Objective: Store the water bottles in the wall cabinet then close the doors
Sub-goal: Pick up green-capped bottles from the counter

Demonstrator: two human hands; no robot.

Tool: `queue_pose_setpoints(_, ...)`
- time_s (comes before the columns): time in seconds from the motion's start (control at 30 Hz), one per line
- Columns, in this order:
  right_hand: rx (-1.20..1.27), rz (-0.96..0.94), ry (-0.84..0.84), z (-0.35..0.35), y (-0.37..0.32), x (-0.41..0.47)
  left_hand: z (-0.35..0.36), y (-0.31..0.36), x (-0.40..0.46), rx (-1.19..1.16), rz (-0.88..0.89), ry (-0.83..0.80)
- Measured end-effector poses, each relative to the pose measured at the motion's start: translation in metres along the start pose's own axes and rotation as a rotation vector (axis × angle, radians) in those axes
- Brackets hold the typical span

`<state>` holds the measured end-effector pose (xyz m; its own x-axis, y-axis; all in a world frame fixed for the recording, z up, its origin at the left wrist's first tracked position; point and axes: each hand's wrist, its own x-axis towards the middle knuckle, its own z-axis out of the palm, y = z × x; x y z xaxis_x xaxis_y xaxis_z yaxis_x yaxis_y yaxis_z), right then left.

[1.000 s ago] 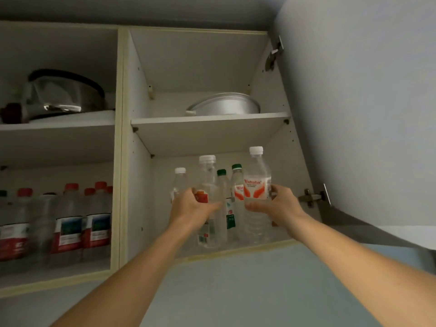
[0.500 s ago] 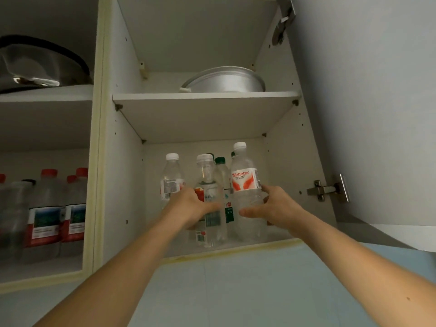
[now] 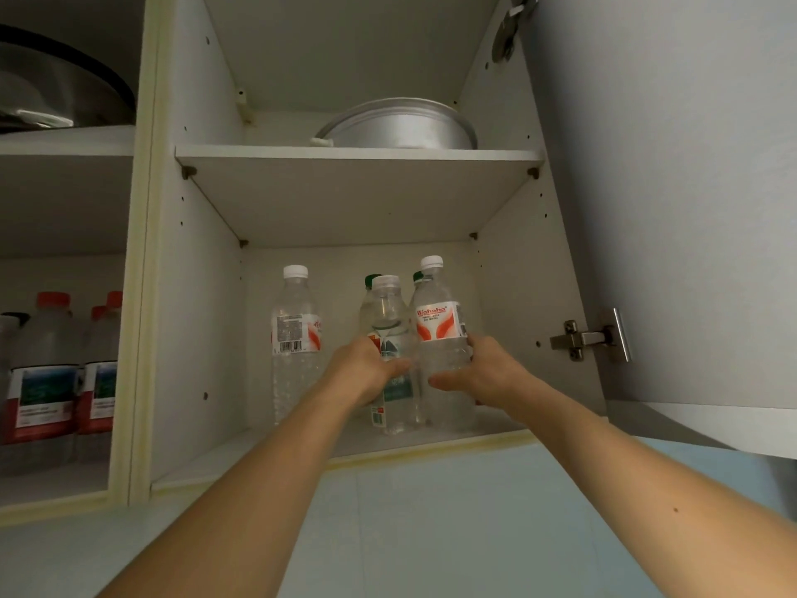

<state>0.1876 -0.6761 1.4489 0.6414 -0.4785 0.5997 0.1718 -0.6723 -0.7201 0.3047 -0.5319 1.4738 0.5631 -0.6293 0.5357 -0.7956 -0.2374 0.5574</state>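
Reaching up into the wall cabinet [image 3: 202,295], you have red-capped bottles [image 3: 47,364] in the left bay and a white-capped bottle [image 3: 295,338] standing alone — then your left hand [image 3: 366,373] curls round a clear bottle [image 3: 388,338], your right hand [image 3: 483,373] grips the orange-labelled bottle [image 3: 440,334] just beside it on the lower shelf — the door [image 3: 668,187] stands open.

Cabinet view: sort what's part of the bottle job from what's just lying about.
Job: left hand on clear-cap bottle; right hand on white-cap bottle; cabinet; door.
Lying about: pan; red-cap bottles; pot.
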Motion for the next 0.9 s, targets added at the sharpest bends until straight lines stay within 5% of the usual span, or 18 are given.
queue_pose_setpoints(0.47,-0.156,0.008,0.012,0.0,-0.008,-0.02,0.009,-0.01,-0.032,-0.023,0.096,0.188)
queue_pose_setpoints(0.67,-0.353,-0.308,0.459,0.019,-0.011,-0.076,-0.013,-0.018,-0.09,-0.144,0.364,0.425)
queue_pose_setpoints(0.8,-0.368,-0.512,0.494,0.042,-0.007,-0.133,-0.004,-0.036,-0.139,-0.239,0.431,0.407)
queue_pose_setpoints(0.9,-0.378,-0.49,0.374,0.063,0.015,-0.178,0.021,-0.065,-0.169,-0.194,0.415,0.345)
